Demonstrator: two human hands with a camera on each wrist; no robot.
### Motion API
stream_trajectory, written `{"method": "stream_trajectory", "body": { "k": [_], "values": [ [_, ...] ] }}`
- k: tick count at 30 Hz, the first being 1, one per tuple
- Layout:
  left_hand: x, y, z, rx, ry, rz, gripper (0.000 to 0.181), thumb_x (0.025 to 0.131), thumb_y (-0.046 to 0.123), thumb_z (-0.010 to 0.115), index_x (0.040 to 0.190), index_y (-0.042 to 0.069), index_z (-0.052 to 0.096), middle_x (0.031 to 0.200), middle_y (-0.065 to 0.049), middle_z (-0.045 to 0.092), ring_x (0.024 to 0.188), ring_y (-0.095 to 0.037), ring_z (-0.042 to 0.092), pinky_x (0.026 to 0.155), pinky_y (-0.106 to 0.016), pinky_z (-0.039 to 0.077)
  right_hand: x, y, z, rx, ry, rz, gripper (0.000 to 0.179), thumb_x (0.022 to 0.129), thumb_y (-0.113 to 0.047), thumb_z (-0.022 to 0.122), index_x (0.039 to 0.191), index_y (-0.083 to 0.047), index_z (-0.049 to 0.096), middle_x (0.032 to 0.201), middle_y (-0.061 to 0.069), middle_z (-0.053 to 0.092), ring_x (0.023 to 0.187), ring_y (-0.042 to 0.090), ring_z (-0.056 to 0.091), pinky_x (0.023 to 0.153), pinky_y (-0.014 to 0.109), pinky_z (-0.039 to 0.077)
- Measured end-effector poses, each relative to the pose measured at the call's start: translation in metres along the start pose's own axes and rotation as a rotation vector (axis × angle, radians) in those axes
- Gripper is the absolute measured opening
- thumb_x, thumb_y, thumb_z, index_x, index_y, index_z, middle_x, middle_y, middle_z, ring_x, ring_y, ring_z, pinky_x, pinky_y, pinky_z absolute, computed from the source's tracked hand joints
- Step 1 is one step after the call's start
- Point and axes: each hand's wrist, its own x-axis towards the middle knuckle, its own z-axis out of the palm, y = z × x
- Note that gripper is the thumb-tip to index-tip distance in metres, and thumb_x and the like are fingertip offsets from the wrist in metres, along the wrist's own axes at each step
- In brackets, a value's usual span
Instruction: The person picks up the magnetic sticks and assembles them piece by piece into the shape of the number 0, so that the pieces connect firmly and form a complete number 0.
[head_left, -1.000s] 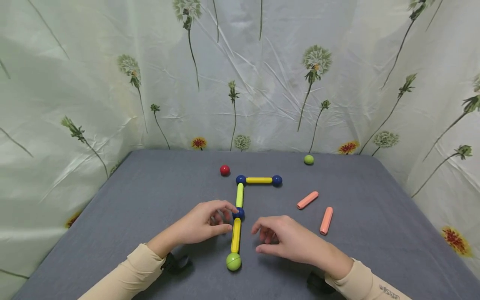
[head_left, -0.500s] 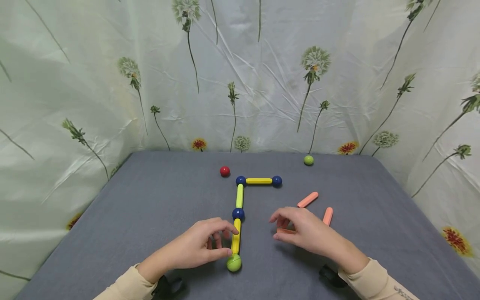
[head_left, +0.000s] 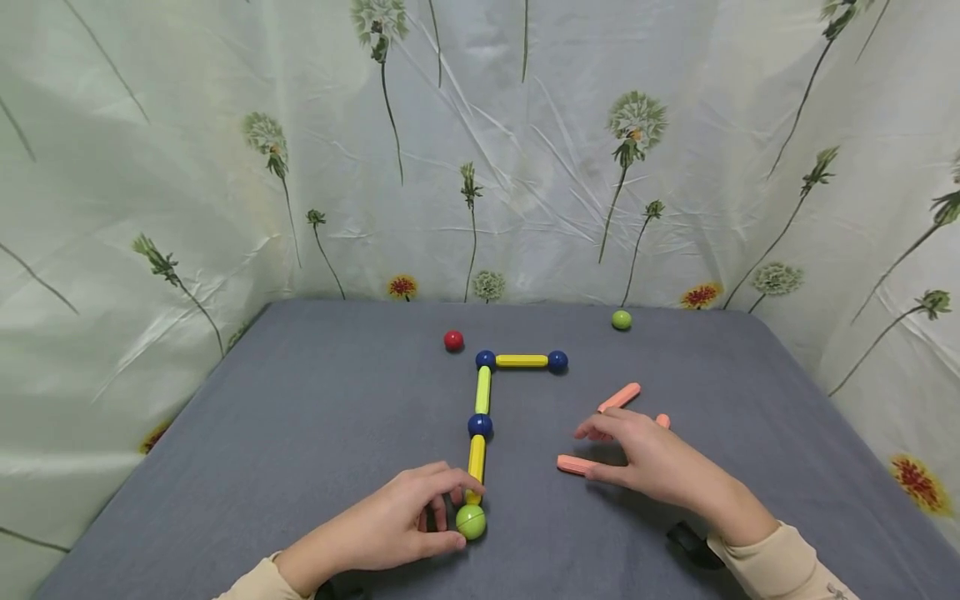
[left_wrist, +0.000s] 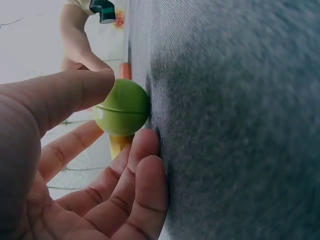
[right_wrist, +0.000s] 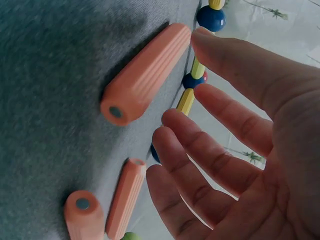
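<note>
My left hand is at the near end of a chain of rods and balls. Its thumb and index finger lie on either side of a light green ball, the other fingers loose beside it. From this ball a yellow rod leads to a blue ball, then a lime rod and a second blue ball. My right hand hovers with spread fingers over salmon rods, holding nothing. Nearest its thumb lies one salmon rod; it partly hides two others.
The chain turns right at the back with another yellow rod and a blue ball. A loose red ball and a loose green ball sit toward the far edge. A floral curtain hangs behind the grey table.
My left hand has come nearer along the chain, from the middle blue ball to the near green ball. My right hand has moved right, and the salmon rod it covered now shows.
</note>
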Motion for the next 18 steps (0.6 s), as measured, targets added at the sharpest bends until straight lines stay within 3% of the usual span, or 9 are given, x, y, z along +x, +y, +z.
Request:
{"method": "stream_trajectory", "body": {
  "k": [4, 18],
  "values": [
    [0.000, -0.001, 0.003, -0.013, 0.001, 0.011, 0.041, 0.096, 0.022, 0.084, 0.132, 0.030, 0.068, 0.108, 0.008, 0.061, 0.081, 0.003, 0.064, 0.075, -0.021, 0.058, -0.002, 0.007, -0.001, -0.014, -0.028, -0.044, 0.032, 0.094, -0.037, 0.085, 0.120, -0.023, 0.074, 0.117, -0.008, 0.071, 0.109, 0.013, 0.069, 0.089, 0.034, 0.056],
    [0.003, -0.005, 0.009, -0.015, 0.042, 0.036, 0.029, 0.097, 0.025, 0.082, 0.124, 0.031, 0.072, 0.104, 0.010, 0.064, 0.080, 0.004, 0.062, 0.073, -0.021, 0.056, -0.005, 0.018, -0.003, 0.060, -0.118, -0.040, 0.028, 0.092, -0.032, 0.087, 0.115, -0.019, 0.075, 0.102, -0.013, 0.070, 0.088, 0.001, 0.062, 0.077, 0.028, 0.055]
  ]
}}
